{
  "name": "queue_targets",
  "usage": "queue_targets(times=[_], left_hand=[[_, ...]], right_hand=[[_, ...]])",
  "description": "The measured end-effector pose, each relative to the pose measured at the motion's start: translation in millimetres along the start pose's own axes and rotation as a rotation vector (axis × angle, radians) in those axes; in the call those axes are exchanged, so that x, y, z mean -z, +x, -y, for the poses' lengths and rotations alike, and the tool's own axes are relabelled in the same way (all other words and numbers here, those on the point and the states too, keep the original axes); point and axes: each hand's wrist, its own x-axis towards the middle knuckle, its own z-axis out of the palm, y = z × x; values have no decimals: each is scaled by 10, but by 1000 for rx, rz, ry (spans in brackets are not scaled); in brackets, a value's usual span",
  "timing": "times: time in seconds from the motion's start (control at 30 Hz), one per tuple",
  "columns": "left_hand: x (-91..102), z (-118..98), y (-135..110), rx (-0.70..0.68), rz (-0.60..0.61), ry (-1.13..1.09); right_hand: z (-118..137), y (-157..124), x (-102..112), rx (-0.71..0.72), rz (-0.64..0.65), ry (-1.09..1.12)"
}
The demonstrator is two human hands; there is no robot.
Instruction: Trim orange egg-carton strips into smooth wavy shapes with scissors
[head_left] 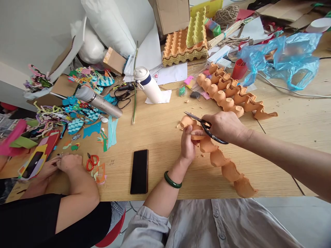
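My left hand (187, 142), with a green bangle on its wrist, is closed on one end of an orange egg-carton strip (224, 167) that trails toward the table's near edge. Black-handled scissors (204, 125) are gripped in my right hand (223, 126); their blades point left over the strip's end cup (186, 121). More cut orange carton strips (232, 94) lie just behind my hands.
A black phone (139, 171) lies face down to my left. A white bottle (148, 84) and a steel flask (99, 101) stand behind it. Another person's hands (62, 163) work at the left beside red scissors (91, 161) and paper scraps. Egg trays (184, 43) and a blue plastic bag (281, 58) sit at the back.
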Motion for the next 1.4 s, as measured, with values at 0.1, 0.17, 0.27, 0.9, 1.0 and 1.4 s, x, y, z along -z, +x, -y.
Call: queue_targets(times=[0.1, 0.17, 0.27, 0.9, 1.0, 1.4], left_hand=[[-7, -83, 20, -11, 17, -81], [-8, -146, 33, 10, 16, -106], [-8, -237, 51, 40, 26, -120], [-68, -860, 51, 259, 301, -72], [-76, -835, 23, 270, 326, -82], [-237, -711, -26, 55, 223, 243]], right_hand=[[-104, 40, -49, -45, -5, 302], [-173, 73, -109, -88, 52, 627], [-248, 110, -220, -131, 170, 1127], [-320, -151, -149, 104, 273, 1436], [-329, -210, -131, 120, 286, 1525], [-302, -326, 98, 145, 759, 1929]])
